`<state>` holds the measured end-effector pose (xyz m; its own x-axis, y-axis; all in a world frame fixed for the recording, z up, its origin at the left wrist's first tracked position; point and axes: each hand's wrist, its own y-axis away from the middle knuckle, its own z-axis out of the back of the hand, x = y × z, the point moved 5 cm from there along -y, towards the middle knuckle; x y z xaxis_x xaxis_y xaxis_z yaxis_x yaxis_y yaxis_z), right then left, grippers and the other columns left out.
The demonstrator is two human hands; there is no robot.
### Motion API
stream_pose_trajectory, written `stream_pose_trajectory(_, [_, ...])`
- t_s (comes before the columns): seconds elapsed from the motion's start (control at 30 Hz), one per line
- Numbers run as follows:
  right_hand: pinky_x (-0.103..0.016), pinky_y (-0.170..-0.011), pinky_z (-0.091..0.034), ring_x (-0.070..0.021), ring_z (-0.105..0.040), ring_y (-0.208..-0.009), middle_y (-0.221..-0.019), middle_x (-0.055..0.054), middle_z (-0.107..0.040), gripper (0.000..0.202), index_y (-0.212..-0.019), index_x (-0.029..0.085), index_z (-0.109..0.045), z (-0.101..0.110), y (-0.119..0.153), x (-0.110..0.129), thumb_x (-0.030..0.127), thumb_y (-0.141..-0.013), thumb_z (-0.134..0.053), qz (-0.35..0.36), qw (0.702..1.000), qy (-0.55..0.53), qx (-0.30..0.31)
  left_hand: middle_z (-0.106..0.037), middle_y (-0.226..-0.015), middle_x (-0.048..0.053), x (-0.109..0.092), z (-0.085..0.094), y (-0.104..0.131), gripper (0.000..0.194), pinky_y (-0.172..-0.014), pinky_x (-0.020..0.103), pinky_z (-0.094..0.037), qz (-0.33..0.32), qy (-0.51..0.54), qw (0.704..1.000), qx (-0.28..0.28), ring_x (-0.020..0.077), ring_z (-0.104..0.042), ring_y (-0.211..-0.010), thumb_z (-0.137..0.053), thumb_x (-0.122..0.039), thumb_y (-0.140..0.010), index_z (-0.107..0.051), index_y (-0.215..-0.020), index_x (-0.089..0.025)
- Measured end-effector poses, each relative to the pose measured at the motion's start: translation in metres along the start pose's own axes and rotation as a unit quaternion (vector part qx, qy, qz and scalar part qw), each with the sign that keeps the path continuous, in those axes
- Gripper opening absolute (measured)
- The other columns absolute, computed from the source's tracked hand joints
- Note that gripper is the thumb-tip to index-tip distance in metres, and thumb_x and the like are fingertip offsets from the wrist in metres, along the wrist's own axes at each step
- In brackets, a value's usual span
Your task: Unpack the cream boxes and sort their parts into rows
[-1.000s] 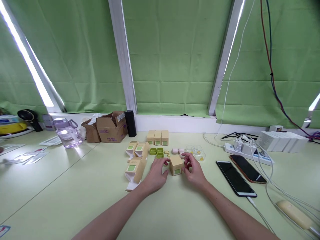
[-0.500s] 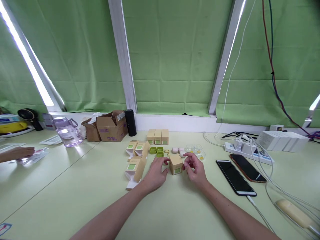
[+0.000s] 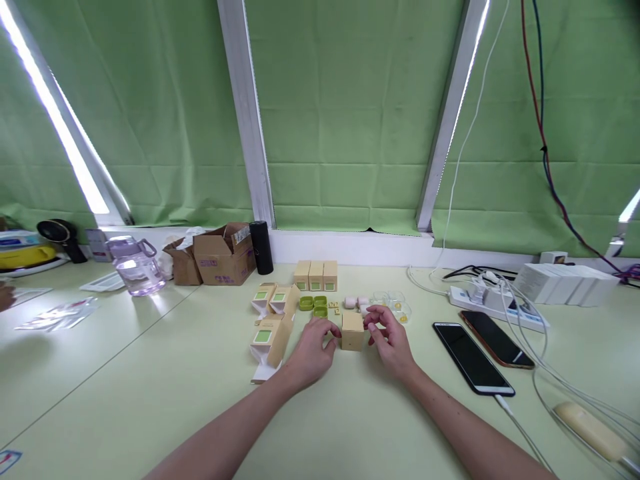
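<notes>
A small brown cardboard box stands upright on the table between my two hands, a plain side facing me. My left hand has its curled fingertips at the box's left side. At the right side are the bent fingers of my right hand, the index finger closest to the box. Left of my left hand lie opened cartons with green labels and white flaps. Behind the box are green square cups, tiny yellow pieces, small pale pink items and clear round containers.
Three closed boxes stand in a row at the back. Two phones and a power strip with trailing cables lie on the right. At the left are a water jug, a larger carton and another person's hand.
The box between my hands has turned, so its labelled side no longer faces me. The other person's hand has pulled back leftward from the plastic packet.
</notes>
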<state>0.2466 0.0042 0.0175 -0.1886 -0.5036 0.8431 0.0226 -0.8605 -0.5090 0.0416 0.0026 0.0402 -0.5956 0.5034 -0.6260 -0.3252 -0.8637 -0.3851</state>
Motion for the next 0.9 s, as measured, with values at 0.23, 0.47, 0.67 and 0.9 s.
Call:
stream_pose_trajectory(0.23, [-0.028, -0.063, -0.053, -0.0222, -0.066, -0.095, -0.105, -0.008, -0.069, 0.029, -0.123, 0.025, -0.054, 0.003, -0.001, 0.003, 0.04, -0.099, -0.051, 0.002, 0.999, 0.039, -0.01, -0.066, -0.102, 0.007, -0.002, 0.007, 0.002, 0.017, -0.092, 0.043, -0.051, 0.023, -0.011, 0.999, -0.04, 0.0268, -0.06, -0.104, -0.058, -0.013, -0.086, -0.062, -0.099, -0.022])
stream_pose_trajectory(0.47, [-0.028, -0.063, -0.053, -0.0227, -0.068, -0.094, -0.113, -0.011, -0.072, 0.031, -0.125, 0.024, -0.054, 0.002, -0.001, -0.002, 0.043, -0.1, -0.051, -0.018, 1.0, 0.017, 0.0, -0.061, -0.119, 0.011, -0.009, 0.002, 0.007, 0.051, -0.106, 0.046, -0.044, 0.042, -0.012, 0.998, -0.042, 0.0294, -0.055, -0.121, -0.068, -0.018, -0.082, -0.053, -0.13, -0.023])
stream_pose_trajectory(0.67, [-0.026, -0.056, -0.05, -0.0194, -0.064, -0.081, -0.107, -0.01, -0.07, 0.035, -0.122, 0.023, -0.057, 0.003, -0.006, -0.009, 0.049, -0.099, -0.052, -0.025, 0.999, -0.001, -0.022, -0.059, -0.126, 0.013, -0.009, -0.007, 0.004, 0.072, -0.108, 0.047, -0.041, 0.078, -0.004, 0.996, -0.051, 0.0332, -0.051, -0.127, -0.078, -0.03, -0.078, -0.044, -0.141, -0.023])
stream_pose_trajectory(0.9, [-0.027, -0.049, -0.044, -0.0157, -0.053, -0.058, -0.083, -0.001, -0.061, 0.04, -0.116, 0.023, -0.059, 0.001, -0.01, -0.018, 0.058, -0.098, -0.049, -0.069, 0.997, 0.011, -0.025, -0.062, -0.124, 0.015, -0.012, -0.013, -0.001, 0.051, -0.106, 0.05, -0.042, 0.079, 0.002, 0.996, -0.039, 0.0354, -0.052, -0.126, -0.076, -0.031, -0.08, -0.055, -0.125, -0.019])
